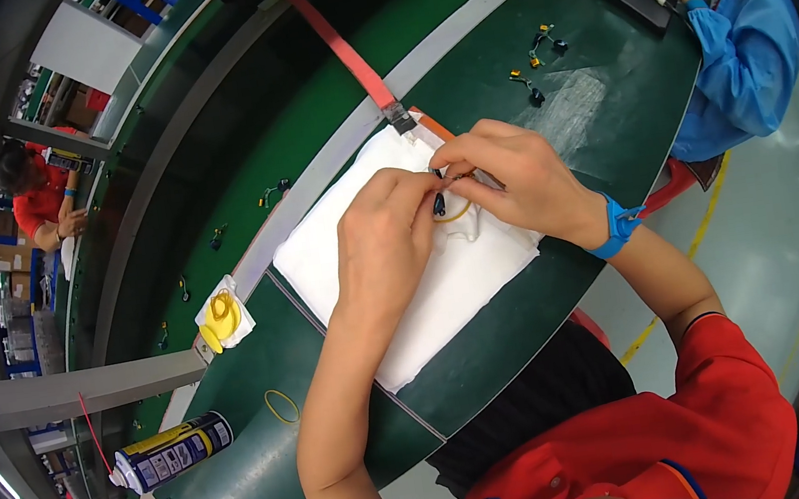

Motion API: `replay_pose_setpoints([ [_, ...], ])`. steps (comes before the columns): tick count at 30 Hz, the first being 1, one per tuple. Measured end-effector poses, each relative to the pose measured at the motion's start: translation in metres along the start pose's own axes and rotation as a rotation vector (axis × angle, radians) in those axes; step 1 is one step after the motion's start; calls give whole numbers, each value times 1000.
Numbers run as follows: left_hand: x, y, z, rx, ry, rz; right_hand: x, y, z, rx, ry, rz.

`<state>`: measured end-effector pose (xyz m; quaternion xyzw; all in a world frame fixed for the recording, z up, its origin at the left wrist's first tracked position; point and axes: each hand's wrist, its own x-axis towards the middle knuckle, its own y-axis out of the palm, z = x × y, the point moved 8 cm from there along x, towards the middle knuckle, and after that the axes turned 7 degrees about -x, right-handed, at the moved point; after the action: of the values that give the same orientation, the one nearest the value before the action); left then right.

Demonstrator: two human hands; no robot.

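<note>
Red shirt foremost, the left hand and right hand meet, both pinching at a small dark piece above the white cloth; the work looks unfinished, and whether the wired parts farther off are done or waiting, I cannot tell.

Black part, white cloth, dark green tabletop, blue wrist strap, red shirt

Bright, even light whitens the flat white rectangular sheet, pale glare clouds the glossy dark-green tabletop to its lower left, and fisheye distortion bows straight edges around it toward blackened corners.
</note>
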<state>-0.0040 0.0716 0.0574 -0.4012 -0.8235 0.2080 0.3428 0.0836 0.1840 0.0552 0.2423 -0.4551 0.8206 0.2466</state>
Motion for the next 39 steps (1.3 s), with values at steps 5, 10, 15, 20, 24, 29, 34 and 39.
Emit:
replay_pose_setpoints([
  [5,2,-3,-7,65,53,-9,-2,-1,-3,24,13,22],
  [10,2,0,-6,61,40,19,1,1,-9,177,145,59],
  [15,2,-6,4,-19,-50,-32,1,7,-11,241,168,70],
  [20,1,-4,9,-83,-115,18,2,7,-4,86,-8,26],
  [24,3,-9,6,60,24,-61,6,5,-14,64,70,-15],
  [29,1,-3,8,-22,-23,-9,0,6,-7,129,32,33],
  [34,2,1,5,-14,33,6,-1,9,-3,150,7,43],
  [39,2,-1,0,93,86,-41,0,2,-7,45,50,31],
])
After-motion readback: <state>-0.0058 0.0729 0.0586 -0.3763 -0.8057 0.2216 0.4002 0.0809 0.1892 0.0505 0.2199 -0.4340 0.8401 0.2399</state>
